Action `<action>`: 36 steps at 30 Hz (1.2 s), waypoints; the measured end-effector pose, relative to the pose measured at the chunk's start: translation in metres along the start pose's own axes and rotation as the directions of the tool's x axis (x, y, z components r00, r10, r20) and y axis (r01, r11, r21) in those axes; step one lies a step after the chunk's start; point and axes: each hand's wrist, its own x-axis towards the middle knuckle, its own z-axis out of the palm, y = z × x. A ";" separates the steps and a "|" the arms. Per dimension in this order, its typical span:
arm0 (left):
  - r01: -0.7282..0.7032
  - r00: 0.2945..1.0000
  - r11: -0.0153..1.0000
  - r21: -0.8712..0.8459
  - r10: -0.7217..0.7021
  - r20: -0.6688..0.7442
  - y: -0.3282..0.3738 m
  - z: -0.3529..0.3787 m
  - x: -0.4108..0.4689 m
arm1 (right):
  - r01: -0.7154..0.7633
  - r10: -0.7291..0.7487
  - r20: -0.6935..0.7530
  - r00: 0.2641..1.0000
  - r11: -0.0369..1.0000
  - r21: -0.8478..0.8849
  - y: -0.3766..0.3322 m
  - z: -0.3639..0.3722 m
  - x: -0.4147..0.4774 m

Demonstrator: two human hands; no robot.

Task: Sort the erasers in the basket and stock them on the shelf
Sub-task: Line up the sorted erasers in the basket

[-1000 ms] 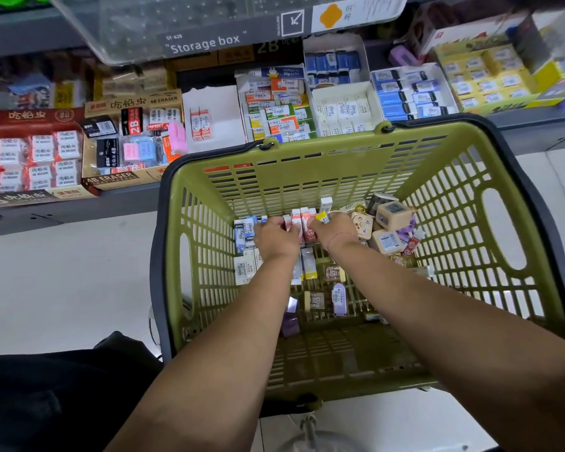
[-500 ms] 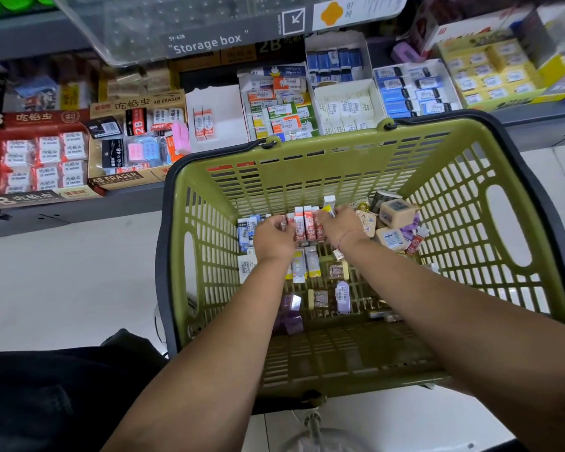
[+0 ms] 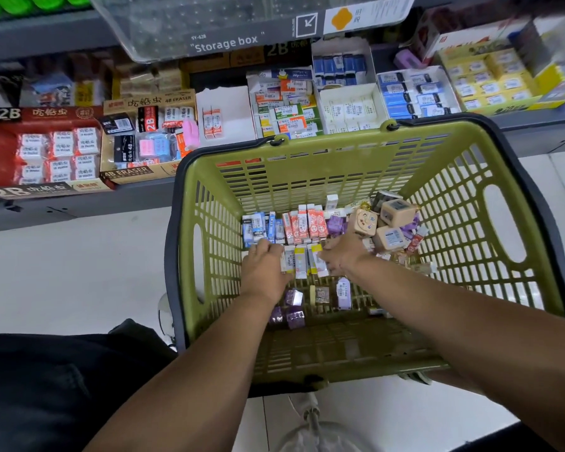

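On the grey metal shelf [image 3: 79,203], at nine o'clock from the basket, sits a red cardboard display box marked 2B [image 3: 43,148] full of wrapped white erasers. A tan cardboard box marked 4B ERASER [image 3: 144,138] stands just beside it.

The olive-green slotted plastic basket with a dark rim [image 3: 209,203] stands in front of the shelf. Both bare forearms reach into it.

The left hand [image 3: 263,267] lies knuckles up on the basket floor with its fingers bent downward. Whether it pinches anything cannot be told. At its twelve o'clock, touching the fingertips, stands a row of blue-and-white boxed erasers [image 3: 261,225]. At one o'clock from it is a row of orange-and-white boxed erasers [image 3: 304,223].

A short row of yellow-and-white boxed erasers [image 3: 302,259] lies between the hands, at the left hand's three o'clock, touching both.

Purple wrapped erasers [image 3: 292,313] lie loose at six o'clock from that row.

The right hand [image 3: 344,252] is also knuckles up, fingers curled down against the row's right end. Its hold cannot be told either. At its two o'clock is a heap of beige cube-shaped erasers [image 3: 388,223].
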 end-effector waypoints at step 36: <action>-0.330 0.862 0.919 -0.217 0.387 0.327 0.135 0.034 -0.002 | 0.318 0.094 0.432 0.897 0.542 -0.778 0.097 -0.106 -0.020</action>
